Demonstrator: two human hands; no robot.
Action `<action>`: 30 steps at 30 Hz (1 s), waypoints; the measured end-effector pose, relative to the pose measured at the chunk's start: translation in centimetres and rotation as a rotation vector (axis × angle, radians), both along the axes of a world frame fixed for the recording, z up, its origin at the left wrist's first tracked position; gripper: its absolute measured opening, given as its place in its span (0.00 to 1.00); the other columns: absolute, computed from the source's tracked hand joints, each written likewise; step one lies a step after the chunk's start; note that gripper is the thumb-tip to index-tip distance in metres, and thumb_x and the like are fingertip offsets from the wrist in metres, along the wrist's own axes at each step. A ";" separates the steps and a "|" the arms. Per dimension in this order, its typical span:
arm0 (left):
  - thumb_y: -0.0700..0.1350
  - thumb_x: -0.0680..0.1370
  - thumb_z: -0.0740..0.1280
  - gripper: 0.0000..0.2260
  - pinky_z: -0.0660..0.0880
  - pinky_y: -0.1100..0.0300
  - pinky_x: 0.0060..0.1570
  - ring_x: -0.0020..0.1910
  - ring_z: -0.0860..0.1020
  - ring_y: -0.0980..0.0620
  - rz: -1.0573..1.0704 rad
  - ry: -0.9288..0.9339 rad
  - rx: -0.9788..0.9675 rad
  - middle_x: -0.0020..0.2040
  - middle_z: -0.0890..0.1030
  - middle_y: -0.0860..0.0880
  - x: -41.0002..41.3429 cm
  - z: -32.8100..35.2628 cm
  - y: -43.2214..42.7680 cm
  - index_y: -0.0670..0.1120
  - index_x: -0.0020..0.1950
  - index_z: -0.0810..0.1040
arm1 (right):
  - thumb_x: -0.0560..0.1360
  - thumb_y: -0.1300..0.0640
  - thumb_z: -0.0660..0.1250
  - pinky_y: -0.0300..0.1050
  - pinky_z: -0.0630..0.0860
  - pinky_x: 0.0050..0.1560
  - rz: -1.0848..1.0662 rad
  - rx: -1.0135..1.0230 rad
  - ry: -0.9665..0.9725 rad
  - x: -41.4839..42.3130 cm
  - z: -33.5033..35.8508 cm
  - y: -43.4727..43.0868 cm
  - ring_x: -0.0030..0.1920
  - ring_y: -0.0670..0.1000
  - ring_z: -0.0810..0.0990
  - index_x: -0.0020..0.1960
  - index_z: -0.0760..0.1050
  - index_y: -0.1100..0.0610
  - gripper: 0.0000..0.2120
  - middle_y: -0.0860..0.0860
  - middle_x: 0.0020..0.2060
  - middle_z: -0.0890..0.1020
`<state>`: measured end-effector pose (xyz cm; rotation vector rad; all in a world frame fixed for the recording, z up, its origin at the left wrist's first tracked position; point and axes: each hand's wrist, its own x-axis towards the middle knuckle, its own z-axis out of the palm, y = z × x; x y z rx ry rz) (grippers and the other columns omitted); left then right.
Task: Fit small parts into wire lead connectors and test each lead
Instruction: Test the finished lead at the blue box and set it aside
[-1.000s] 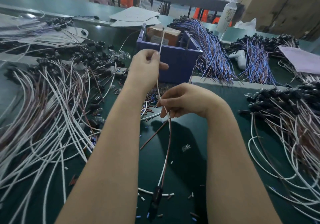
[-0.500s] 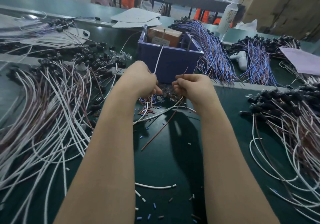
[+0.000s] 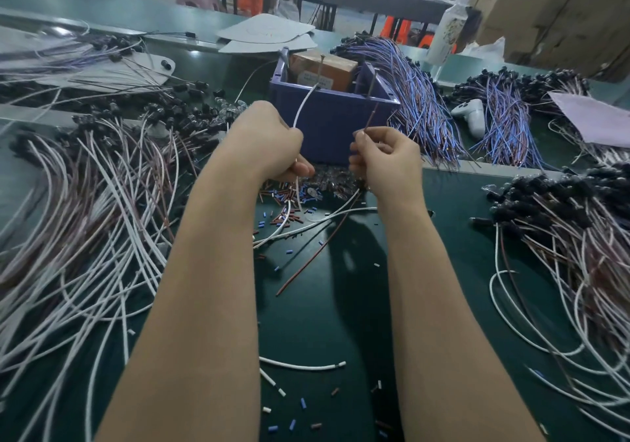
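White lead [image 3: 302, 106] is clenched in our left hand [image 3: 269, 141]; we record the brown lead [image 3: 370, 120] pinched by our right hand [image 3: 387, 158], both held above the green bench [image 3: 306, 305], over scattered small parts [image 3: 289, 199], just in front of the blue bin [image 3: 327, 127].

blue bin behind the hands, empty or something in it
Not empty: a brown cardboard box shows above the rim of the blue bin. What else lies inside is hidden by its front wall.

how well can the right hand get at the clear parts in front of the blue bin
Probably yes: the right hand is right beside the clear parts, nothing between them, but it pinches a brown wire, leaving few free fingers.
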<state>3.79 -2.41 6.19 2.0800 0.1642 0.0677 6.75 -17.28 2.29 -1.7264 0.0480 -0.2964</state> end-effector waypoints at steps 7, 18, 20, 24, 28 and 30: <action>0.35 0.77 0.56 0.13 0.73 0.67 0.22 0.27 0.79 0.52 0.004 -0.042 -0.021 0.30 0.83 0.44 -0.5 0.4 -0.3 0.40 0.35 0.74 | 0.78 0.64 0.63 0.41 0.78 0.38 0.056 0.002 0.026 -0.3 0.0 1.2 0.31 0.46 0.77 0.41 0.73 0.54 0.09 0.52 0.33 0.79; 0.35 0.77 0.55 0.10 0.79 0.62 0.30 0.31 0.81 0.47 -0.037 0.012 -0.033 0.31 0.83 0.42 -0.3 0.8 -0.3 0.37 0.39 0.73 | 0.79 0.60 0.62 0.46 0.72 0.39 -0.197 0.151 -0.034 0.3 -0.5 1.7 0.32 0.48 0.75 0.43 0.67 0.50 0.08 0.53 0.36 0.82; 0.35 0.77 0.55 0.10 0.79 0.61 0.31 0.31 0.81 0.47 -0.033 0.009 -0.034 0.32 0.83 0.41 -0.2 0.6 -0.4 0.38 0.39 0.73 | 0.79 0.61 0.62 0.46 0.72 0.41 -0.219 0.137 -0.064 0.4 -0.5 1.9 0.35 0.50 0.75 0.44 0.69 0.50 0.08 0.53 0.37 0.82; 0.35 0.78 0.55 0.11 0.78 0.63 0.28 0.30 0.81 0.49 -0.046 0.007 -0.025 0.33 0.84 0.41 0.0 0.1 -0.8 0.39 0.38 0.74 | 0.78 0.63 0.61 0.48 0.75 0.42 -0.232 0.096 -0.087 0.4 -0.4 2.3 0.37 0.50 0.76 0.47 0.72 0.52 0.07 0.51 0.38 0.81; 0.35 0.77 0.55 0.11 0.77 0.64 0.26 0.25 0.79 0.55 -0.052 -0.016 -0.025 0.32 0.83 0.42 0.2 -0.4 -1.1 0.40 0.38 0.73 | 0.78 0.64 0.61 0.51 0.77 0.48 -0.237 0.095 -0.101 0.4 -0.6 2.2 0.39 0.50 0.77 0.51 0.75 0.55 0.07 0.52 0.39 0.81; 0.35 0.78 0.56 0.11 0.77 0.64 0.27 0.24 0.78 0.56 -0.052 -0.019 -0.021 0.32 0.83 0.43 0.3 -0.6 -1.3 0.41 0.38 0.73 | 0.78 0.64 0.60 0.52 0.76 0.48 -0.236 0.092 -0.125 0.5 -0.4 2.2 0.39 0.51 0.76 0.52 0.75 0.56 0.07 0.54 0.40 0.81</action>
